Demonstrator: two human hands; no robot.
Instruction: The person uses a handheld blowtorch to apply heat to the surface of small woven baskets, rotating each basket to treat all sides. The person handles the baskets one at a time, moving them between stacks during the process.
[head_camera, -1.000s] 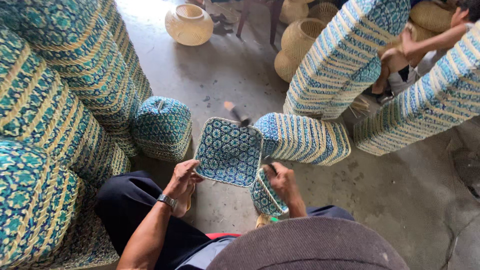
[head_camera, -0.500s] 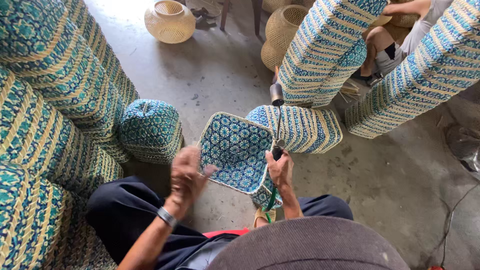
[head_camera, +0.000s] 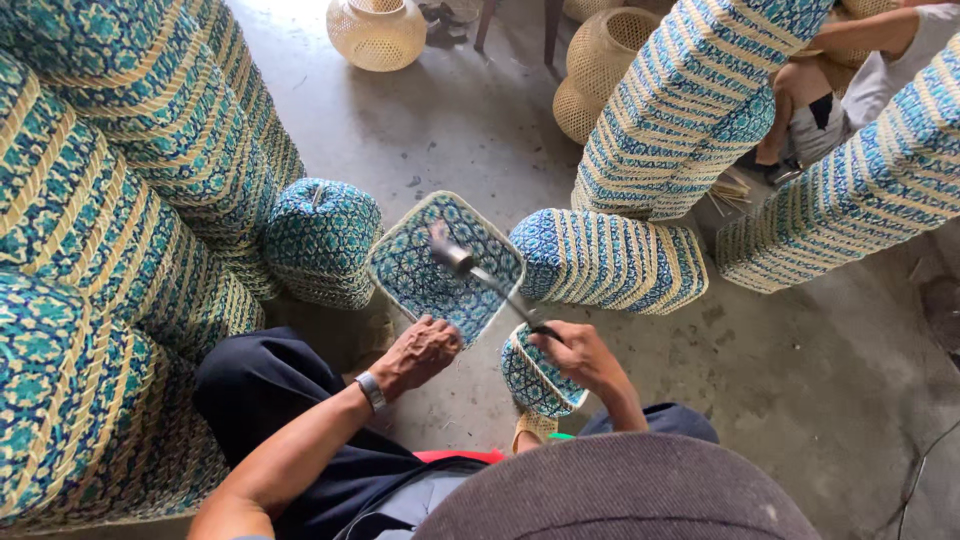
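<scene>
below, one woven basket (head_camera: 440, 265) — one hammer (head_camera: 470, 268), two hands

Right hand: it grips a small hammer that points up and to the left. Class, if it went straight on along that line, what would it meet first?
Most likely the square woven lid, held by the left hand: the hammer in the right hand already overlaps its patterned face, though depth leaves contact unclear.
</scene>
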